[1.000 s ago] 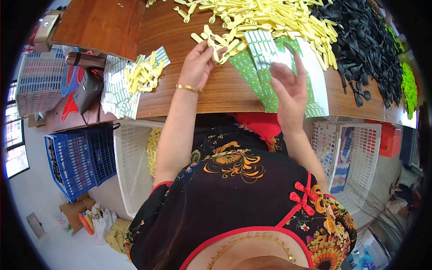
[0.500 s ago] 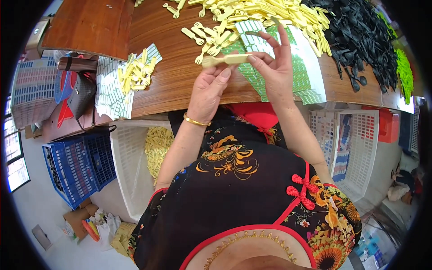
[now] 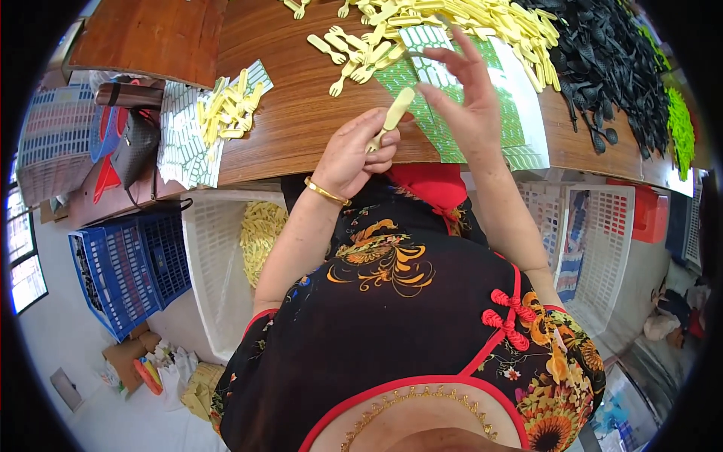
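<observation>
My left hand [image 3: 354, 157] is closed around the lower part of a small pale yellow fork [image 3: 399, 108]. Its wide handle end points up and to the right, and its tines show low between my fingers. To the right, my right hand [image 3: 473, 113] is raised with thumb and fingers spread, apart from the fork. A dark bit at a fingertip is too small to make out. Beneath that hand lie sheets of green stickers [image 3: 500, 119] on the wooden table [image 3: 294, 124]. Several loose yellow forks [image 3: 346, 78] rest just beyond my left hand.
A big heap of yellow forks [image 3: 482, 19] covers the far side. Black utensils [image 3: 602, 68] and bright green pieces [image 3: 681, 132] are piled right. At left, more forks [image 3: 226, 113] sit on sticker sheets beside a raised board [image 3: 151, 38]. White crates [image 3: 207, 264] stand below.
The fork has turned from lying level between both hands to standing tilted in my left hand alone. My right hand has let go and drawn slightly to the right, fingers spreading.
</observation>
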The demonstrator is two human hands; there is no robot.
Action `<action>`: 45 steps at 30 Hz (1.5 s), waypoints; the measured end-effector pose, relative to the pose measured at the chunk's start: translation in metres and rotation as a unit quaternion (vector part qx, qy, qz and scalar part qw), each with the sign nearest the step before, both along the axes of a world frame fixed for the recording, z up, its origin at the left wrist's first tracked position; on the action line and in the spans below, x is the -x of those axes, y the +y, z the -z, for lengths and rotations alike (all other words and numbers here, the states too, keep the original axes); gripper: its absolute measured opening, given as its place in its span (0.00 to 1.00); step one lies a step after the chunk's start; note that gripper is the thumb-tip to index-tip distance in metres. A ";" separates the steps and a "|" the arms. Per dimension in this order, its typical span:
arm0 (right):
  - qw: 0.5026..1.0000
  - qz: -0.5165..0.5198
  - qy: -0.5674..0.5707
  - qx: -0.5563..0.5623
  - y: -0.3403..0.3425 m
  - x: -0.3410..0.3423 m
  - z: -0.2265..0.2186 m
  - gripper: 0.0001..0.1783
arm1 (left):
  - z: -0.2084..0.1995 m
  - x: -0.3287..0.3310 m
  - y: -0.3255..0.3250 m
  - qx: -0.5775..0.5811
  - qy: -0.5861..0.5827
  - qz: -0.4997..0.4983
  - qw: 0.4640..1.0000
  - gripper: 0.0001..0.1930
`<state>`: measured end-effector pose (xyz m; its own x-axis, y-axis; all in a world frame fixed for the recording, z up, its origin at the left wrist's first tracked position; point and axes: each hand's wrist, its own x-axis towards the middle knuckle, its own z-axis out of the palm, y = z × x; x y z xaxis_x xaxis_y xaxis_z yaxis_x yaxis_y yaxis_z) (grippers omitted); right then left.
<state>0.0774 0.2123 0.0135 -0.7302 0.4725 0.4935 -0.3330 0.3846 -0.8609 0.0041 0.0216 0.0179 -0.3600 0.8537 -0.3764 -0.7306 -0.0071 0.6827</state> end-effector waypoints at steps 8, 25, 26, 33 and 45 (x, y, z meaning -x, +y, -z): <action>0.983 -0.072 -0.060 0.160 -0.017 -0.005 -0.005 0.39 | 0.013 -0.003 0.011 0.018 0.002 -0.083 0.996 0.32; 0.977 -0.091 -0.097 0.166 -0.019 -0.004 0.001 0.39 | 0.008 -0.013 0.013 0.035 0.065 -0.081 0.994 0.19; 0.977 -0.091 -0.097 0.166 -0.019 -0.004 0.002 0.39 | 0.009 -0.013 0.013 0.023 0.061 -0.083 0.994 0.17; 0.975 -0.095 -0.085 0.180 -0.019 -0.004 0.005 0.39 | 0.008 -0.014 0.013 0.010 0.049 -0.074 0.996 0.12; 0.978 -0.093 -0.084 0.167 -0.018 -0.002 0.010 0.39 | 0.008 -0.015 0.014 0.031 0.077 -0.067 0.994 0.11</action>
